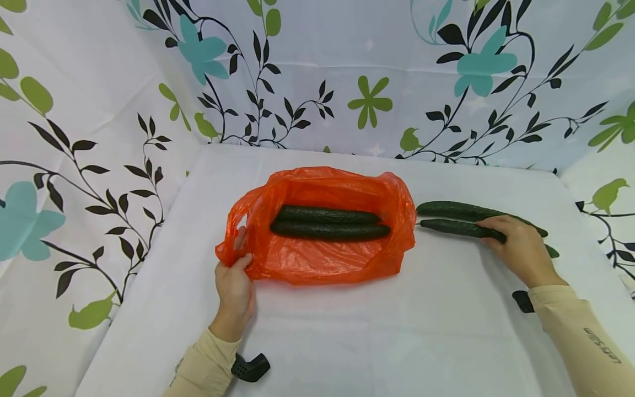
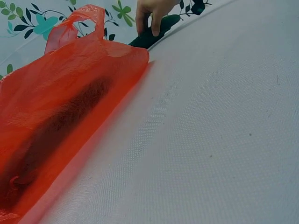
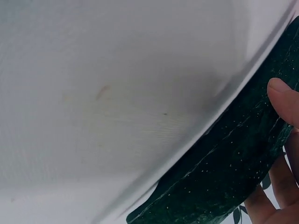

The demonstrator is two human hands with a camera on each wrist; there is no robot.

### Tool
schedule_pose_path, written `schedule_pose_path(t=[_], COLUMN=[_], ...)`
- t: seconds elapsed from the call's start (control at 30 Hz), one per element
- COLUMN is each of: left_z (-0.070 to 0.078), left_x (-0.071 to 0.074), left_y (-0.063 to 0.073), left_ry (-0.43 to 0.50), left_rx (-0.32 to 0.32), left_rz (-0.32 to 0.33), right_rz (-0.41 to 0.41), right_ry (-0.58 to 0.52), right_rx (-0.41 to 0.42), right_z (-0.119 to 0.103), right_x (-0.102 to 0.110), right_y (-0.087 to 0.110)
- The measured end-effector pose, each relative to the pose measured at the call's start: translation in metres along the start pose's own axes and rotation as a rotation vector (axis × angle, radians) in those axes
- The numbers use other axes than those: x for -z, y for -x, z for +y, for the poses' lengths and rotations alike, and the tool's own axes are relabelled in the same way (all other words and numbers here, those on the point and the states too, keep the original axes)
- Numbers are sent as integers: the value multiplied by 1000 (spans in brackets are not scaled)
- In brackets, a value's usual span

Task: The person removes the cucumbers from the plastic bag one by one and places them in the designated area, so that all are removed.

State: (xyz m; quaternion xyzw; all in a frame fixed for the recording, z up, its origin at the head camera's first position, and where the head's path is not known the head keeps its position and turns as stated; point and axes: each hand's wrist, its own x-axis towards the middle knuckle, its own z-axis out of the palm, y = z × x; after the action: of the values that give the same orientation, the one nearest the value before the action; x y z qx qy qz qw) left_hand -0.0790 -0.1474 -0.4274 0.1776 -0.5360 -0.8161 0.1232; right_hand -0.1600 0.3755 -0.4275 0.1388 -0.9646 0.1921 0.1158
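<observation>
An orange-red plastic bag [image 1: 322, 267] lies with its mouth spread wide on the white table. Two dark green cucumbers [image 1: 329, 230] lie side by side inside it. My left hand [image 1: 233, 292] grips the bag's left edge by the handle. To the right of the bag, my right hand [image 1: 521, 251] holds a cucumber [image 1: 451, 226] near its right end, thumb on one side and fingers on the other in the right wrist view. Just behind it lies another cucumber [image 1: 456, 209], partly covered by the hand. A green tip [image 1: 552, 251] shows beyond the right hand.
A white cloth covers the table [image 1: 377, 342]. Behind and beside it hangs a curtain [image 1: 317, 66] printed with leaves, flowers and birds. Black wrist devices [image 1: 251, 368] show by both sleeves. The bag's other handle [image 2: 88, 21] stands up in the left wrist view.
</observation>
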Motion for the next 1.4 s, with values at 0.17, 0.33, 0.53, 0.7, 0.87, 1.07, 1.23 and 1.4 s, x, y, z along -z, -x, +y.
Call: schedule_pose_path(t=[0.17,0.33,0.53,0.7,0.87,1.07,1.23,1.4], left_z=[0,-1,-1,-2,-2,-1,-2,-3], left_x=[1,1,1,1,1,1,1,1], left_y=[1,1,0,0,0,1,1,1], left_ry=[15,-13,-32,-18,-10,-9,-9,1], left_rx=[-10,-1,6,1,-4,-4,3,11], left_rz=[-8,1,-2,1,0,4,7,-2], right_rz=[-8,-21,-33,-57,-78,-125,-147,-126], right_ry=[3,6,6,9,12,48,48,39], right_rx=[3,-2,-9,-24,-34,-46,-71,-66], right_z=[3,4,5,5,6,3,-4,-17], right_x=[-3,-6,-8,-8,-9,-5,2,9], right_y=[0,0,-2,-2,-3,-6,-6,-10])
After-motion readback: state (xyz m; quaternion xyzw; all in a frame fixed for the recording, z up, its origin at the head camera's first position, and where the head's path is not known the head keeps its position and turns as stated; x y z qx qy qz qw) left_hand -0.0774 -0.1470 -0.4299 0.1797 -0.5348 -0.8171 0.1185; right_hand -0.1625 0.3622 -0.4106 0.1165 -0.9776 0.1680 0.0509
